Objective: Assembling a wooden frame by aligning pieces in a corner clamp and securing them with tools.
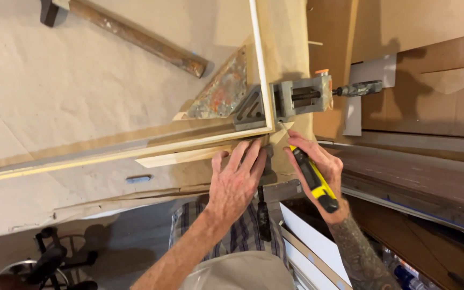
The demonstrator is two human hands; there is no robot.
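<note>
One utility knife — two hands

Warm indoor light, sharp at the centre, dim at the bottom.

Light falls evenly and yellowish across the paper-covered bench, no glare on it, only soft creases showing. The left hand and right hand are crisp, every knuckle lit, and they throw short soft shadows onto the wood below. The metal corner clamp casts a dark shadow to the right on the cardboard. The lower left corner sinks into gloom, shapes there are murky. Straight edges bow slightly toward the frame's borders, wide-lens style.
</note>
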